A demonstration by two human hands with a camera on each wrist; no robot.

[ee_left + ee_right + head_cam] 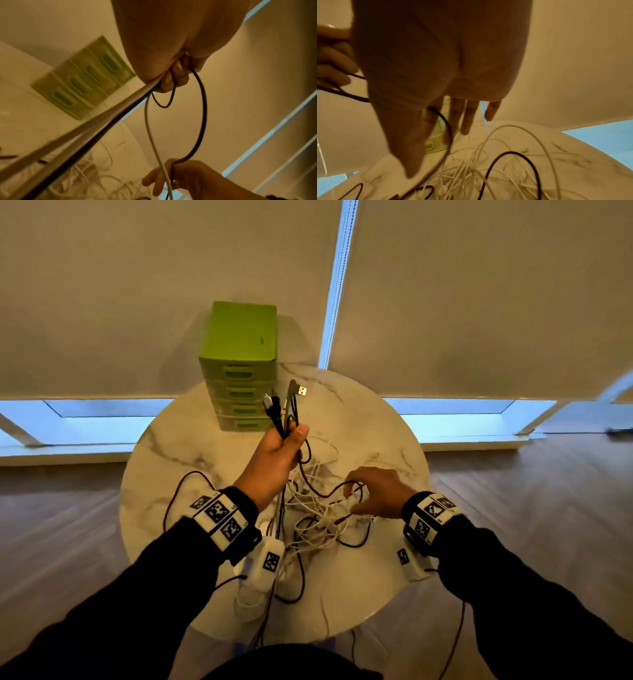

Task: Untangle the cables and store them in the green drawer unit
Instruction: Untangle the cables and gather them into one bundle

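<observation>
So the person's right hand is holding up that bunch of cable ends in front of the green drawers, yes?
Not quite: it is the left hand that holds up the bunch of cable ends in front of the green drawer unit, as the head view shows. The right hand is down at the tangle on the table.

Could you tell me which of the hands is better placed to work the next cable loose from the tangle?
Right. The right hand hovers low over the tangled cables, fingers spread, a dark cable looped over them. The left hand is raised, gripping a bundle of cable ends.
</observation>
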